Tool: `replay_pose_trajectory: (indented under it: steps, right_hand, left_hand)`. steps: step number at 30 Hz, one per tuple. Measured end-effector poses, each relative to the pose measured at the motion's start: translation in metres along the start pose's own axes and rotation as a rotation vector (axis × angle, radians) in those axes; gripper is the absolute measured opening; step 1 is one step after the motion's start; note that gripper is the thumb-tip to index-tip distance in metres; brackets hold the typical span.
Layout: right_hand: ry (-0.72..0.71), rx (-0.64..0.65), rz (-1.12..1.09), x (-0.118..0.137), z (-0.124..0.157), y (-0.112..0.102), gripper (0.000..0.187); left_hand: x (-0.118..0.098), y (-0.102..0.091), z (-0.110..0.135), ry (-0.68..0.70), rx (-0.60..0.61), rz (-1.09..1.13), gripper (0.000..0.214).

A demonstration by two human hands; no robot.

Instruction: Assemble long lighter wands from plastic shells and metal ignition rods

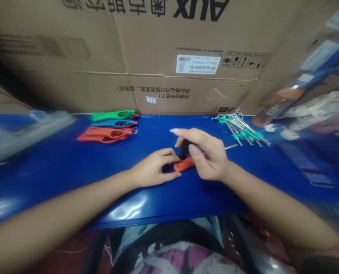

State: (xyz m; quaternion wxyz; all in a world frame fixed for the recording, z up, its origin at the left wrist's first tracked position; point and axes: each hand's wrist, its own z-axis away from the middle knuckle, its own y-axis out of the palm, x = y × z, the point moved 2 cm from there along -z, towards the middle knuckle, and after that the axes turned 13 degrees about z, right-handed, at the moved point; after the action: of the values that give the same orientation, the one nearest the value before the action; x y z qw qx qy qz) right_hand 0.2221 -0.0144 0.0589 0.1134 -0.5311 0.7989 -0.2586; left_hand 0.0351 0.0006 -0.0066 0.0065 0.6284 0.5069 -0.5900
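Flat on the blue table lies an orange plastic lighter shell (185, 164), a metal rod (231, 146) showing past its far right side. My left hand (153, 167) grips the shell's left end between thumb and fingers. Above it, my right hand (212, 154) is closed around a short black screwdriver handle (184, 149), tilted with its tip down at the left end of the shell. My fingers cover part of the handle, and my right hand hides part of the shell.
Green (113, 115), blue (112, 123) and several orange-red lighters (101, 135) lie at the left back. Metal tubes with green parts (243, 129) are piled at the right back. A large cardboard box (158, 53) stands behind the blue table (72, 167). Blurred plastic bags (320, 106) lie far right.
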Motion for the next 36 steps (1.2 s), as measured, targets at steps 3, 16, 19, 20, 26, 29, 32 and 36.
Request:
replay_pose_trajectory:
  steps: [3, 16, 19, 20, 26, 29, 32, 36]
  right_hand:
    - [0.0, -0.104, 0.203, 0.002, 0.001, -0.004, 0.036]
    - [0.016, -0.106, 0.143, -0.012, 0.001, -0.003, 0.027]
    - [0.108, 0.012, 0.008, -0.016, 0.003, 0.001, 0.039]
    - [0.15, 0.03, -0.03, -0.018, 0.003, 0.003, 0.04]
    - [0.002, -0.112, 0.088, -0.02, 0.003, -0.001, 0.022]
    - [-0.004, 0.02, -0.018, -0.016, 0.002, -0.001, 0.037]
    - [0.092, 0.058, -0.102, -0.012, 0.002, 0.001, 0.04]
    - [-0.009, -0.085, 0.09, -0.008, 0.002, -0.003, 0.033]
  left_hand:
    - [0.0, 0.0, 0.0, -0.009, -0.008, -0.009, 0.027]
    - [0.0, 0.0, 0.0, 0.0, -0.004, -0.024, 0.037]
    - [-0.002, -0.001, -0.001, 0.001, -0.006, -0.015, 0.037]
    - [-0.002, -0.001, -0.001, 0.002, -0.006, -0.012, 0.037]
    - [0.0, -0.001, -0.001, 0.014, -0.007, -0.003, 0.037]
    - [-0.001, -0.001, -0.001, 0.011, -0.009, -0.001, 0.037]
    - [0.0, -0.001, -0.001, 0.003, -0.005, -0.014, 0.038]
    - [0.001, 0.0, 0.0, -0.003, 0.002, -0.017, 0.036]
